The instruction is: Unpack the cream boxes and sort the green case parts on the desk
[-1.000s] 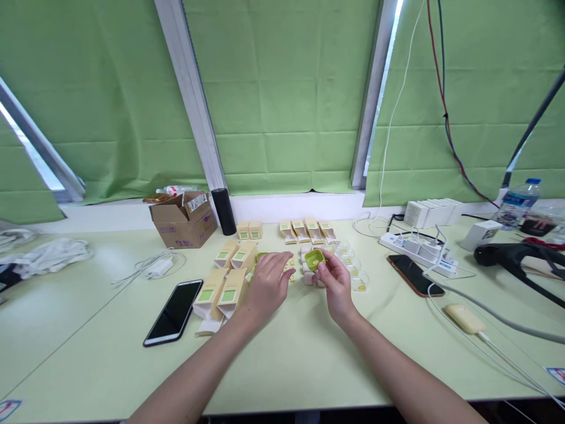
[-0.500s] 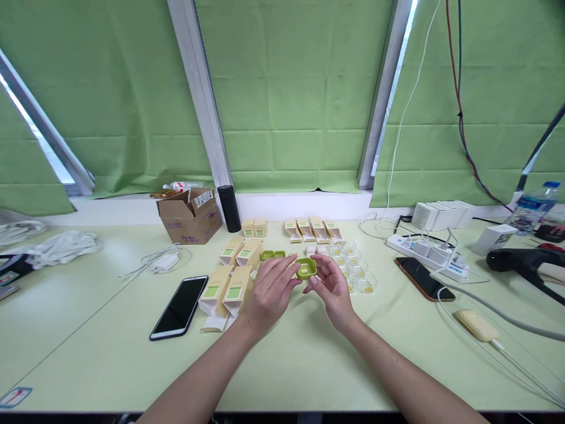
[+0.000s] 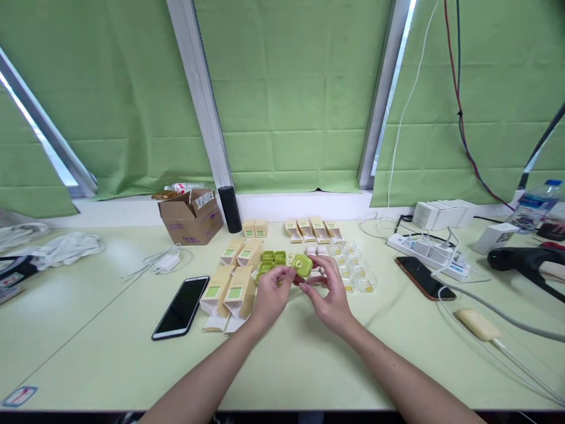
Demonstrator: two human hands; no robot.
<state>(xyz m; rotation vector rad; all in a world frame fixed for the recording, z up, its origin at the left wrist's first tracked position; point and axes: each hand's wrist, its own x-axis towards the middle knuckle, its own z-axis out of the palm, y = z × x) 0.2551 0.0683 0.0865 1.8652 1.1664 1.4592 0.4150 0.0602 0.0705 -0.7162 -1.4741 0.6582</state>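
Both hands hold a small green square container (image 3: 302, 264) above the table, its outer underside with a round raised mark facing me. My left hand (image 3: 272, 297) pinches its left edge between thumb and fingers. My right hand (image 3: 331, 299) grips the right edge, with the fingertips partly hidden. Behind my left hand, several like green square containers (image 3: 273, 257) sit in a cluster. Several clear plastic cups with yellow dots (image 3: 366, 285) stand beyond my right hand. Small pinkish-white pieces (image 3: 316, 251) lie between the two groups.
Opened kraft boxes with green windows (image 3: 239, 292) stand left of my hands, and more tan boxes (image 3: 318, 228) at the back. A black phone (image 3: 180, 307) lies left. On the right are another phone (image 3: 424, 278), a power strip (image 3: 427, 256) and cables. A cardboard carton (image 3: 190, 219) stands back left.
The green container has been turned over: its hollow inside faced me before, and its underside does now. My left hand has drawn down, uncovering more green containers behind it.
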